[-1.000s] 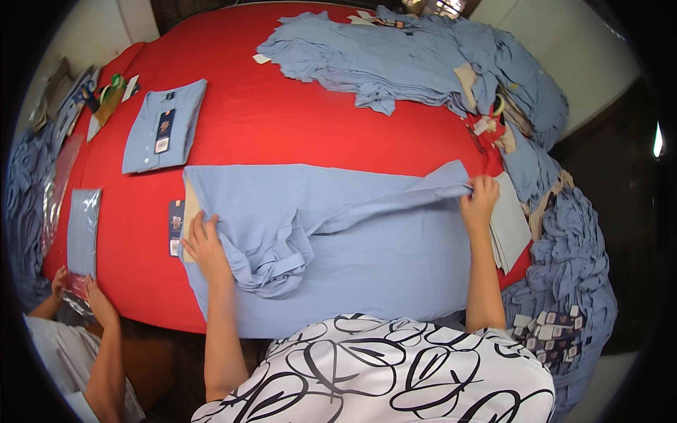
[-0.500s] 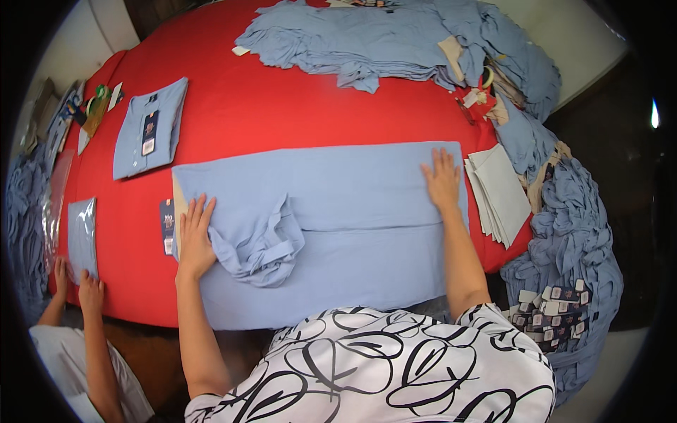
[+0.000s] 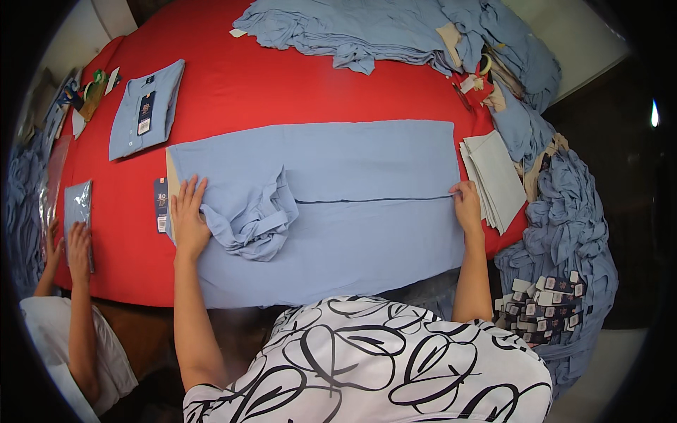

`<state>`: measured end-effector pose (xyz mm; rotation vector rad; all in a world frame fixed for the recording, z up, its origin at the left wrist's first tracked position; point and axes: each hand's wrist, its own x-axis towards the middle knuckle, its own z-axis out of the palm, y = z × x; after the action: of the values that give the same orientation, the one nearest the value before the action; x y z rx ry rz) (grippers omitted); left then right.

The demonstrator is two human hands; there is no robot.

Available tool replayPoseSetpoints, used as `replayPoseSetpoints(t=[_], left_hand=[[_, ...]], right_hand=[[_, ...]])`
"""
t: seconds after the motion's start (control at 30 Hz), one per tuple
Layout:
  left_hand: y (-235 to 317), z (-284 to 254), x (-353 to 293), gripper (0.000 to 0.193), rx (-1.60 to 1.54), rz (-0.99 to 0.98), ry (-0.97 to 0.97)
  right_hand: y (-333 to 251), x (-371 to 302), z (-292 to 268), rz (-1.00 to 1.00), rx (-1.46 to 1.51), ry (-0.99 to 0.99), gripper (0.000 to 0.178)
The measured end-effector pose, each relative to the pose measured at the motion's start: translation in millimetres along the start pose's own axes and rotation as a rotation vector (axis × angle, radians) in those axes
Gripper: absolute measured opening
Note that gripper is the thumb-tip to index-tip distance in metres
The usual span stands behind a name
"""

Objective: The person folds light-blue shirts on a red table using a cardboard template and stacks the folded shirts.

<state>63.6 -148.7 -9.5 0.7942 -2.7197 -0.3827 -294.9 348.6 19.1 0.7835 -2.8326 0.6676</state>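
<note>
A light blue shirt (image 3: 374, 166) lies spread before me, its two long panels meeting along a lengthwise seam-like gap. Bunched fabric, apparently a sleeve (image 3: 250, 222), rests on its left part. My left hand (image 3: 189, 218) is laid flat with fingers apart near the shirt's left end, beside that bunch. At the right end, my right hand (image 3: 465, 204) pinches the shirt's edge where the gap reaches it. A dark hang tag (image 3: 161, 204) sticks out past the left end, and a beige strip (image 3: 171, 176) shows next to it.
Red cloth (image 3: 310, 95) covers the table. A folded shirt (image 3: 159, 106) lies far left; white sheets (image 3: 493, 183) sit right. Blue garments (image 3: 352, 32) heap at the back, more (image 3: 571, 204) at right with tags (image 3: 543, 310). A co-worker's hands (image 3: 79, 247) touch a bagged shirt (image 3: 77, 201).
My right hand has come down from the far right corner to the middle of the right edge and closed on it. My left hand stays flat. The co-worker's hands have shifted.
</note>
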Motion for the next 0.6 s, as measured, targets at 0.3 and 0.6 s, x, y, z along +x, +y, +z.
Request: replayPoseSetpoints(t=[0.3, 0.6], left_hand=[[-3, 1, -9, 0.064, 0.057, -0.013, 0.028], [2, -4, -15, 0.054, -0.052, 0.061, 0.232]], right_hand=[[23, 0, 5, -0.170, -0.188, 0.183, 0.014], [-205, -9, 47, -0.614, 0.386, -0.124, 0.050]])
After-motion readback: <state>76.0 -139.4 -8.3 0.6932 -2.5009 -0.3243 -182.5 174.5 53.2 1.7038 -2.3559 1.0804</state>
